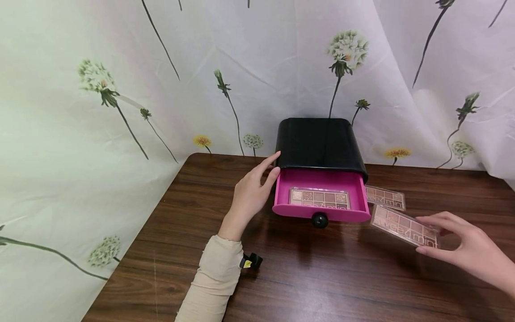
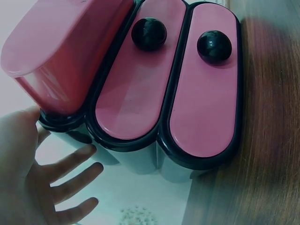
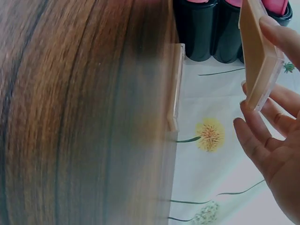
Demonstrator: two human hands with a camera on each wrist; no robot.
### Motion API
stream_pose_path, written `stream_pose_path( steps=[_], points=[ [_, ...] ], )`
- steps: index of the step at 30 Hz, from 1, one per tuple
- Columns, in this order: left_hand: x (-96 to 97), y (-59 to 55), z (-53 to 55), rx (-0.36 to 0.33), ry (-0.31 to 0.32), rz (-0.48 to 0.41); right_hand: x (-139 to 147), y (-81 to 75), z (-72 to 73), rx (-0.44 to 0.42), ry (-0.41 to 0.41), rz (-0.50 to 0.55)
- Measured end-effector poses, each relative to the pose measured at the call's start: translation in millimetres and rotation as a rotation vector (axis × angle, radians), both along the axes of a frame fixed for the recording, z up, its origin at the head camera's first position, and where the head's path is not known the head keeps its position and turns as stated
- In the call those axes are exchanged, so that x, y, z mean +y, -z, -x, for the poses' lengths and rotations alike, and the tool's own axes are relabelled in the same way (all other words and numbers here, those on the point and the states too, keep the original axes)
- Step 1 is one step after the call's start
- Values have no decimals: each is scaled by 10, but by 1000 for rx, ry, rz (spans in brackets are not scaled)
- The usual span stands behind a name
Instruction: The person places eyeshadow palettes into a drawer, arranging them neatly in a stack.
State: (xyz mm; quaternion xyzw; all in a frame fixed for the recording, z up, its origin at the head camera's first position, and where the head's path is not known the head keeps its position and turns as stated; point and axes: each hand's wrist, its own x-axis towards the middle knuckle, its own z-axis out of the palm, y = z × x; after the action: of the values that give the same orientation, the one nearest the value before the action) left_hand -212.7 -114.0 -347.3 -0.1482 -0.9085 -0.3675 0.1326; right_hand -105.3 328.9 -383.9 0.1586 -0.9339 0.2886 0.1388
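Here, right of the drawer, my right hand pinches one makeup palette endwise; I should grip its edges evenly, bracing the box with my left hand, fingers extended.

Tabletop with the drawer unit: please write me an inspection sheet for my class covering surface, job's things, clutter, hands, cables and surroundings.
Surface: brown wood-grain table.
Job's things: black drawer unit, its pink top drawer pulled open, the other two shut; one palette inside, a second palette on the table beside the unit, a third palette held.
Clutter: nothing seen.
Left hand: at the unit's side, fingers spread.
Right hand: pinches the third palette above the table.
Cables: nothing seen.
Surroundings: pale dandelion-print sheet behind the table.
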Motion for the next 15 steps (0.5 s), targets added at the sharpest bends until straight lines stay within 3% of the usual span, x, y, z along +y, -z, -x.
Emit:
stream_pose_path(
  steps=[7,15],
  points=[
    [-3,-13,-6,-3,1,1,-35,-67,-68,68,16,61],
    [-1,-5,-1,-4,-1,5,-117,-189,-118,212,-46,112]
  ],
)
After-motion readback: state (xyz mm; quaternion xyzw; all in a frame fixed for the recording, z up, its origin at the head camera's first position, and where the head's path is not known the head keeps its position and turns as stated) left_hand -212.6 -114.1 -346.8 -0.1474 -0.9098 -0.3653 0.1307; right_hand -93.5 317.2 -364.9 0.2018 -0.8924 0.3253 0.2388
